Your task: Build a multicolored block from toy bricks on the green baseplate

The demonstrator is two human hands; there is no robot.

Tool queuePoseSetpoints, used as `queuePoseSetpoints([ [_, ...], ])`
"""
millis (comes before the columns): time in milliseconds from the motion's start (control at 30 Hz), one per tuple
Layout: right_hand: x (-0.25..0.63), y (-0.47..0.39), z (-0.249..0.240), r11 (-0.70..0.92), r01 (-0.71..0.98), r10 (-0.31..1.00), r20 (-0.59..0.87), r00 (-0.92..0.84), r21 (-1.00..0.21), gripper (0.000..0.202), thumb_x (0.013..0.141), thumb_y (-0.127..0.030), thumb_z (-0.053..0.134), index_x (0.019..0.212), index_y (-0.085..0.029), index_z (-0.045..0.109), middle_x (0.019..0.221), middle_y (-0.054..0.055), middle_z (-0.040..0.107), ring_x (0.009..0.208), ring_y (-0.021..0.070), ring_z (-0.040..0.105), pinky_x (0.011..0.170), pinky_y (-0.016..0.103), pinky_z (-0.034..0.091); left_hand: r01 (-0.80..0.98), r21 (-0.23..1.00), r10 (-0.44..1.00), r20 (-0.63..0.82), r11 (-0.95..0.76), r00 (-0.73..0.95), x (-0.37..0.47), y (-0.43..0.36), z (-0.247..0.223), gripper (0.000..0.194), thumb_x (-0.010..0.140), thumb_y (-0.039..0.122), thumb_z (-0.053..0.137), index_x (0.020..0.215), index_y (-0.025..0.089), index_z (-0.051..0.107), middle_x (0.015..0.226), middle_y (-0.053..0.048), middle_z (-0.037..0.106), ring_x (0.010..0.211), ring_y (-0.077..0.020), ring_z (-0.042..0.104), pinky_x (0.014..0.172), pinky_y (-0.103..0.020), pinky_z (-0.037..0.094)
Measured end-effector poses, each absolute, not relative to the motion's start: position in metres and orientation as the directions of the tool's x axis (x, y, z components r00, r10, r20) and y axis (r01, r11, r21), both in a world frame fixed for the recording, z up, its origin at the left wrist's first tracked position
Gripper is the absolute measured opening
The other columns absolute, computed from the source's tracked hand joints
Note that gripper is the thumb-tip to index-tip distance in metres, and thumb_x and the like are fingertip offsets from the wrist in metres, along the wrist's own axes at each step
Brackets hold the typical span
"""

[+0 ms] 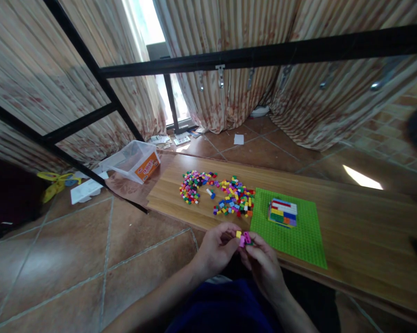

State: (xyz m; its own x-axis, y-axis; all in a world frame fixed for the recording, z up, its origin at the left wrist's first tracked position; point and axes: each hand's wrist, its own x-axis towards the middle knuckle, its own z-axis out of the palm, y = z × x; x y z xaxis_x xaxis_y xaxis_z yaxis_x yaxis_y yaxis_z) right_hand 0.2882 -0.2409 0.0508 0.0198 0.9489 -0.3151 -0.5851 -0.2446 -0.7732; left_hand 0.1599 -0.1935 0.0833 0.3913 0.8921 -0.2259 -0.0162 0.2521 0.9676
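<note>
Only the head view here, so going off that. Both hands are meeting right at the near edge of the table [350, 231], just in front of the person's lap. The left hand [217, 249] and right hand [264, 266] are both pinching a tiny cluster of bricks [243, 238], yellow, pink and maybe a bit of green. Each grip is pressed together on it from its own side, fingertips doing the work. Honestly I can't make out how many pieces are in that cluster or whether they're snapped together, since it's small and the fingers are covering part of it.

Just beyond the hands, a green baseplate [298, 240] with a studded texture is lying flat on the wood-grain table, and a small blocky build [283, 212] in red, white, yellow, blue and green layers is sitting on it. To the left of the plate, a loose pile of bricks [217, 194] is spreading out in two clumps, all mixed colours, too blurry to pick out shapes.

Further left, a clear plastic tub [133, 162] with an orange label is lying tipped on its side at the table corner. The label text is unreadable. The forearms are getting cut off at the bottom edge, and something dark at the right edge is too cropped to identify.
</note>
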Motion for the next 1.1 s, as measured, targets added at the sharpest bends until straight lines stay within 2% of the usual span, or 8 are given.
queuePoseSetpoints([
  [133, 0.289, -0.24, 0.05, -0.262, -0.547, 0.94, -0.339, 0.043, -0.795, 0.025, 0.077, -0.042, 0.07, 0.086, -0.02, 0.061, 0.059, -0.005, 0.052, 0.044, 0.0035, 0.033, 0.042, 0.018, 0.019, 0.007, 0.974, 0.885, -0.208, 0.225, 0.416, 0.162, -0.196, 0.082, 0.018, 0.079, 0.027, 0.064, 0.095, 0.017, 0.063, 0.076, -0.001, 0.062, 0.067, -0.0121, 0.058, 0.063, -0.023, 0.047],
  [367, 0.286, -0.241, 0.044, -0.317, -0.428, 0.908, -0.401, 0.12, -0.846, 0.034, 0.072, -0.048, 0.074, 0.081, -0.019, 0.059, 0.052, -0.008, 0.045, 0.044, 0.003, 0.031, 0.041, 0.017, 0.019, 0.071, 0.981, 0.897, -0.192, 0.178, 0.398, 0.162, -0.197, 0.075, 0.017, 0.08, 0.027, 0.063, 0.093, 0.016, 0.062, 0.075, -0.001, 0.062, 0.068, -0.0127, 0.059, 0.063, -0.023, 0.047],
  [467, 0.284, -0.242, 0.046, -0.356, -0.449, 0.882, -0.454, 0.128, -0.819, 0.036, 0.068, -0.049, 0.076, 0.078, -0.019, 0.059, 0.052, -0.008, 0.043, 0.043, 0.0026, 0.031, 0.041, 0.017, 0.018, 0.115, 0.982, 0.899, -0.182, 0.148, 0.397, 0.16, -0.198, 0.072, 0.013, 0.08, 0.026, 0.063, 0.088, 0.016, 0.062, 0.073, 0.0, 0.062, 0.066, -0.012, 0.058, 0.063, -0.022, 0.046],
  [600, 0.28, -0.243, 0.05, -0.41, -0.512, 0.841, -0.53, 0.11, -0.755, 0.04, 0.064, -0.05, 0.078, 0.078, -0.018, 0.06, 0.06, -0.006, 0.05, 0.048, 0.0026, 0.039, 0.044, 0.015, 0.025, 0.149, 0.977, 0.892, -0.201, 0.153, 0.404, 0.158, -0.197, 0.068, 0.009, 0.081, 0.025, 0.061, 0.085, 0.017, 0.061, 0.069, 0.001, 0.062, 0.063, -0.0116, 0.057, 0.06, -0.021, 0.045],
  [767, 0.276, -0.244, 0.048, -0.369, -0.437, 0.867, -0.473, 0.156, -0.82, 0.043, 0.066, -0.056, 0.074, 0.072, -0.018, 0.058, 0.049, -0.009, 0.041, 0.041, 0.0026, 0.031, 0.04, 0.017, 0.019, 0.149, 0.979, 0.9, -0.187, 0.138, 0.393, 0.16, -0.199, 0.063, 0.009, 0.08, 0.024, 0.061, 0.086, 0.016, 0.062, 0.077, -0.003, 0.066, 0.07, -0.0147, 0.062, 0.067, -0.024, 0.048],
  [867, 0.274, -0.244, 0.045, -0.338, -0.391, 0.868, -0.444, 0.222, -0.856, 0.045, 0.065, -0.058, 0.074, 0.067, -0.018, 0.055, 0.046, -0.009, 0.039, 0.04, 0.0035, 0.032, 0.04, 0.017, 0.02, 0.124, 0.981, 0.923, -0.185, 0.151, 0.336, 0.164, -0.202, 0.062, 0.007, 0.08, 0.022, 0.06, 0.083, 0.016, 0.06, 0.076, -0.003, 0.065, 0.068, -0.0143, 0.061, 0.065, -0.024, 0.048],
  [1000, 0.271, -0.244, 0.045, -0.295, -0.471, 0.84, -0.461, 0.288, -0.831, 0.045, 0.066, -0.057, 0.074, 0.063, -0.018, 0.05, 0.048, -0.008, 0.041, 0.042, 0.0033, 0.032, 0.04, 0.017, 0.022, 0.025, 0.976, 0.936, -0.213, 0.215, 0.281, 0.167, -0.202, 0.063, 0.006, 0.077, 0.019, 0.058, 0.082, 0.016, 0.057, 0.067, 0.001, 0.06, 0.061, -0.0112, 0.057, 0.059, -0.021, 0.045],
  [1100, 0.271, -0.244, 0.047, -0.282, -0.559, 0.84, -0.483, 0.249, -0.779, 0.041, 0.069, -0.052, 0.074, 0.064, -0.018, 0.052, 0.051, -0.008, 0.042, 0.043, 0.0028, 0.031, 0.039, 0.016, 0.023, -0.025, 0.964, 0.929, -0.249, 0.266, 0.273, 0.166, -0.198, 0.061, 0.011, 0.074, 0.021, 0.061, 0.083, 0.016, 0.057, 0.065, 0.003, 0.058, 0.057, -0.0096, 0.055, 0.056, -0.02, 0.045],
])
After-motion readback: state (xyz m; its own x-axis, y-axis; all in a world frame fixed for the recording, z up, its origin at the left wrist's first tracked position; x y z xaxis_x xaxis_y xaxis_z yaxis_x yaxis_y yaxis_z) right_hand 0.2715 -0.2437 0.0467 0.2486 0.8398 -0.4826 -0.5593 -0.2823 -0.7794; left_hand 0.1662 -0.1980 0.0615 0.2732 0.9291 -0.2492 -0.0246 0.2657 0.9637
